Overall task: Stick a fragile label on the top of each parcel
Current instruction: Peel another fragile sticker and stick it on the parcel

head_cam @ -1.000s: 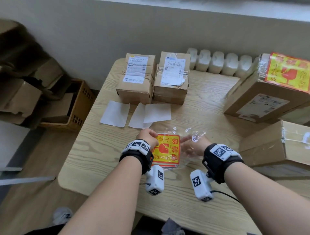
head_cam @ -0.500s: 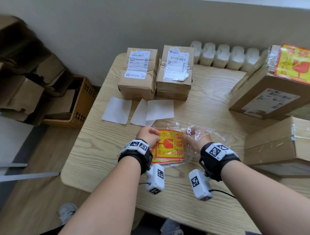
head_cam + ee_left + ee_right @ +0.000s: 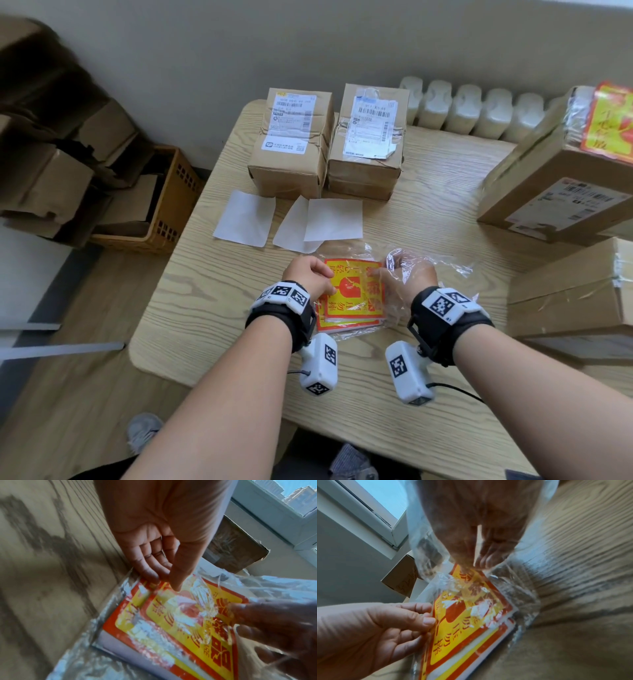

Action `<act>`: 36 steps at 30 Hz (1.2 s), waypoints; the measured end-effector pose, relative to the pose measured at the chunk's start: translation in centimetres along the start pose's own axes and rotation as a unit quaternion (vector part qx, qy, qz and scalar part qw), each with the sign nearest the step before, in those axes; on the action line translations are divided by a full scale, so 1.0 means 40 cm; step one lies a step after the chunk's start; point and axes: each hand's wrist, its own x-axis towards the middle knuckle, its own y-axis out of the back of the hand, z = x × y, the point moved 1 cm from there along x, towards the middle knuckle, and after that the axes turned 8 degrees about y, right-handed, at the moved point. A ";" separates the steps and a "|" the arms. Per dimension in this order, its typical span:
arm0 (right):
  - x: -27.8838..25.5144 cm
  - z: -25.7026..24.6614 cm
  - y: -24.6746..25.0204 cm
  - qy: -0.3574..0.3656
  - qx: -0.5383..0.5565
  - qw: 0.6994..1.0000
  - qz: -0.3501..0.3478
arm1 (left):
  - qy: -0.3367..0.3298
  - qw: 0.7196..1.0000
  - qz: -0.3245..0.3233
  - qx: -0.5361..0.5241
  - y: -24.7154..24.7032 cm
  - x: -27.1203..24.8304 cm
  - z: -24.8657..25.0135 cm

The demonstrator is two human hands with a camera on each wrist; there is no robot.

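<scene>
A stack of red-and-yellow fragile labels (image 3: pixel 352 298) lies in a clear plastic bag (image 3: pixel 442 270) near the table's front. My left hand (image 3: pixel 327 284) pinches the bag's left edge over the stack, thumb on top (image 3: pixel 428 620). My right hand (image 3: pixel 382 274) is inside the bag, where thumb and fingers pinch the right edge of the top label (image 3: pixel 471 565). Two brown parcels (image 3: pixel 291 140) (image 3: pixel 368 137) with white shipping slips stand side by side at the back. A large parcel (image 3: pixel 555 171) at the right carries a fragile label (image 3: pixel 609 120).
Three white backing sheets (image 3: pixel 245 222) (image 3: pixel 332 219) lie between the parcels and the bag. Another brown parcel (image 3: pixel 575 287) sits at the right, close to my right wrist. A white radiator (image 3: pixel 479 109) runs behind the table; a brown crate (image 3: pixel 168 205) and cardboard stand left on the floor.
My right hand has pushed further into the bag, from its mouth to the labels' right edge. My left hand keeps its pinch on the left edge.
</scene>
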 end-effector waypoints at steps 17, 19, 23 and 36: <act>-0.030 -0.016 0.011 -0.009 0.076 0.997 0.007 | -0.002 0.993 0.027 0.114 -0.002 -0.022 0.012; -0.027 -0.018 0.013 0.013 0.084 0.996 0.021 | -0.002 0.993 0.024 0.116 -0.001 -0.023 0.011; -0.041 -0.032 0.025 -0.009 0.124 0.992 -0.001 | -0.002 0.992 0.026 0.122 -0.003 -0.021 0.011; -0.042 -0.035 0.024 0.059 0.043 0.997 -0.016 | -0.009 0.985 0.048 0.166 -0.009 -0.022 0.010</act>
